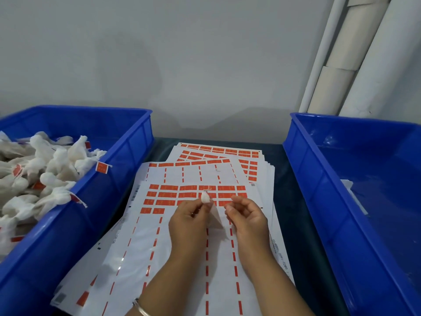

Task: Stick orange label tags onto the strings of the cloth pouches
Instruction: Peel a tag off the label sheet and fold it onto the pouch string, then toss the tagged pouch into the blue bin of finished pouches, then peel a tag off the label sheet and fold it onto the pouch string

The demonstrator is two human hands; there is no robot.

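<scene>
The left hand (190,214) pinches a small white cloth pouch (205,198) between thumb and fingertips, holding it above the top white label sheet (182,242). The gathered neck of the pouch points up and away from the person. A short pale string (207,190) projects from that neck; its long axis runs roughly across the view, toward the right. The string is thin and partly blurred, so its free end cannot be located exactly.

The right hand (247,212) sits just beside the pouch, on its right, at about the same height. Its fingers are curled inward. Whether they pinch a label cannot be determined; no orange tag is visible between them.

The remaining orange rectangular adhesive labels (169,195) lie in rows on the sheet directly beyond both hands. The right hand is the nearer one to the right-hand columns of these rows.

Judgement: the string lies up and to the left of the right fingertips, so the label must travel leftward to meet it.

The blue plastic bin on the left (118,179) holds white pouches, several with orange tags visible. The blue plastic bin on the right (319,179) shows mostly bare floor.
</scene>
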